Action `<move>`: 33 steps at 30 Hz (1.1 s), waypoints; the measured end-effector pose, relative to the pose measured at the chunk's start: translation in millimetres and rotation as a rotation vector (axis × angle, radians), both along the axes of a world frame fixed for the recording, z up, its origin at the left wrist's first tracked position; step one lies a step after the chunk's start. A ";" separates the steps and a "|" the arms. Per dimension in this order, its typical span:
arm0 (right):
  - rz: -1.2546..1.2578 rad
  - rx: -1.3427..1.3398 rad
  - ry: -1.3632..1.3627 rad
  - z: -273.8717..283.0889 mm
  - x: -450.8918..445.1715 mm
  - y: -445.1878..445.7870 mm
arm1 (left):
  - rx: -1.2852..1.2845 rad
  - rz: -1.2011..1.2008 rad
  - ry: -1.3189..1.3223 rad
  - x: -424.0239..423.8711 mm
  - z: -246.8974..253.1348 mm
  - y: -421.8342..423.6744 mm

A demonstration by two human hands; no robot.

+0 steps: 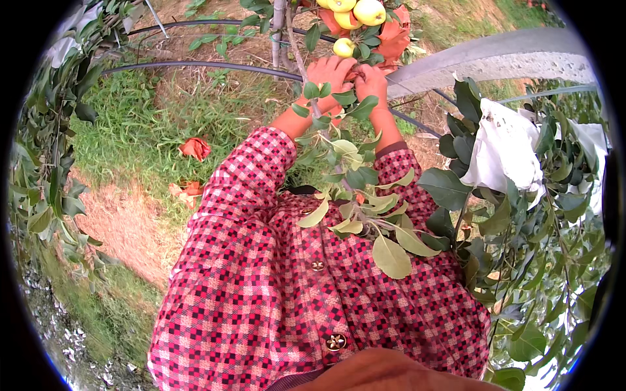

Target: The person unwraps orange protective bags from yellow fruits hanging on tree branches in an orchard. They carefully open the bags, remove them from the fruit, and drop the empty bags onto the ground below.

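Beyond a leafy apple branch [337, 168], my hands are close together, just below several yellow apples. Between their fingertips shows a scrap of red paper [351, 76]. My left hand [330, 74] curls over it from the left, its palm side hidden. My right hand [370, 82] pinches at it with thumb and bent fingers. Just above my hands hangs one yellow apple [344, 47]. A cluster of larger yellow apples [369, 12] sits higher, with crumpled red paper [393, 36] beside it.
A grey concrete post [494, 56] slants across the upper right. Black hoses [205, 64] run behind the branch. White bags [506, 146] hang among leaves at right. Torn red paper [195, 148] lies on the grass [122, 117]. More foliage [54, 161] borders the left.
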State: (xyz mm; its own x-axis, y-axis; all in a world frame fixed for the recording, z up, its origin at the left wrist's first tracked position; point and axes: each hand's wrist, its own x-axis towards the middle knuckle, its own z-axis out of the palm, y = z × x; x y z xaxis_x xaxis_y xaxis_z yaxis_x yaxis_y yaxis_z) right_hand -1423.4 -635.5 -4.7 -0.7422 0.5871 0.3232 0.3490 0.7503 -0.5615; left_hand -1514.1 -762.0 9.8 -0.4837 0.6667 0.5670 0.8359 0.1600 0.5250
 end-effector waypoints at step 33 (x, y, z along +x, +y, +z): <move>-0.112 -0.160 0.037 -10.7 6.4 2.5 | -0.048 -0.123 -0.037 -14.1 -33.8 0.4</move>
State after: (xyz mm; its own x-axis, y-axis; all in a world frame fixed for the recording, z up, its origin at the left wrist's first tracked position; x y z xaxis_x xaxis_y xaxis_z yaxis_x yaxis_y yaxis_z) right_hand -1417.0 -633.0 -15.4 -0.6588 0.7111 0.2456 0.4017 0.6085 -0.6844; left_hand -1528.2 -761.6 -24.0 -0.4165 0.7482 0.5164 0.8309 0.0827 0.5502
